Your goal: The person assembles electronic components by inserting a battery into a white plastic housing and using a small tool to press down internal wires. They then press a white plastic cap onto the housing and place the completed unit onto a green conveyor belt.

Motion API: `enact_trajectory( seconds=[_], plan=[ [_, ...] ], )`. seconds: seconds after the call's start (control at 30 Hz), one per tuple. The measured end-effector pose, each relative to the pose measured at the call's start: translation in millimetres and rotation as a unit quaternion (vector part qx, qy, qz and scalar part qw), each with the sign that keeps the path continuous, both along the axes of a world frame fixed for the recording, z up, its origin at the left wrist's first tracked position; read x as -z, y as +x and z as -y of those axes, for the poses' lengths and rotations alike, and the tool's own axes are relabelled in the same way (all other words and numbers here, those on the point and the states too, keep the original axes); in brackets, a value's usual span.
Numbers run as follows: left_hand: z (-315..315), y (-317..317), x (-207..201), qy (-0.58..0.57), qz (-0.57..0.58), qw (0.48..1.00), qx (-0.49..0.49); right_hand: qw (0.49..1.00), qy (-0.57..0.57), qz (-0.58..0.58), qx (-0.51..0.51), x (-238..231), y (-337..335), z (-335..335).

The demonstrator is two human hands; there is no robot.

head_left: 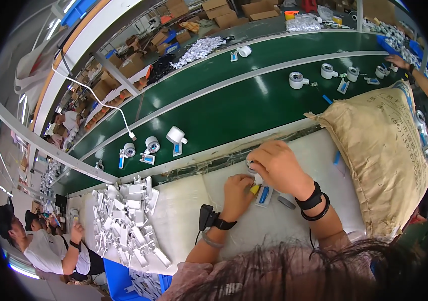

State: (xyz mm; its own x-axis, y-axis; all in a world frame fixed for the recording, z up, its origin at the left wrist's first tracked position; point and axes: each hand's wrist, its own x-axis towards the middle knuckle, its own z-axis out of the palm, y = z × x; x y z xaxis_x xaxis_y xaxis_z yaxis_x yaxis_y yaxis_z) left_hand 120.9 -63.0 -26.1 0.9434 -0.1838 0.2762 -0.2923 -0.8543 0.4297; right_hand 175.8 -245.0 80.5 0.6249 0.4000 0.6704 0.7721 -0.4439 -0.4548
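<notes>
Over the pale tabletop, both hands meet at a small white round housing (258, 178), mostly covered by fingers. My left hand (239, 194) is closed around its lower side, with a yellow bit (254, 189) at the fingertips. My right hand (280, 168) arches above, fingers pinched together at the housing's round end; the exact grip is hidden. Just below the fingers is a white piece with a blue cell-like block (263, 195), apparently belonging to the housing. A dark grey ring (286, 202) lies beside it, under my right wrist.
A heap of white plastic parts (126, 218) lies on the left, above a blue bin (118, 281). A full brown sack (382, 150) stands right. Beyond the ledge, a green conveyor (224, 128) carries several white housings (176, 135). A white cable (118, 108) hangs left; another person's hand (398, 61) reaches in far right.
</notes>
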Motion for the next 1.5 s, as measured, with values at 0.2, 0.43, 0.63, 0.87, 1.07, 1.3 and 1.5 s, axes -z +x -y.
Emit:
enact_trajectory(
  seconds=[0.2,0.43,0.63,0.87,1.07,1.3,1.5],
  plan=[
    [-19.6,-8.4,-14.1,-0.524,-0.180,0.832,0.008,0.981,-0.166,-0.038,-0.091,19.2,-4.3,-7.5],
    [-55.4,-42.3,-38.2,-0.599,-0.322,0.728,0.083,0.967,-0.153,-0.061,-0.193,19.5,-27.8,-36.3],
    [-61.5,-63.7,-55.4,-0.437,-0.298,0.834,0.156,0.942,-0.238,-0.080,-0.221,32.3,-39.4,-46.9],
    [-52.7,-62.5,-41.4,-0.283,-0.210,0.927,0.125,0.946,-0.273,-0.054,-0.166,21.4,-32.0,-40.2],
    [-45.8,-65.2,-80.0,-0.294,-0.291,0.904,0.110,0.964,-0.212,-0.088,-0.134,26.9,-31.9,-38.1],
    [-67.3,-68.9,-44.7,-0.693,-0.308,0.624,0.191,0.969,-0.071,-0.154,-0.182,16.0,-39.5,-45.2],
    [-78.7,-76.6,-68.5,-0.505,-0.211,0.825,0.141,0.814,0.087,-0.478,-0.319,12.6,-52.0,-48.2]
  ],
)
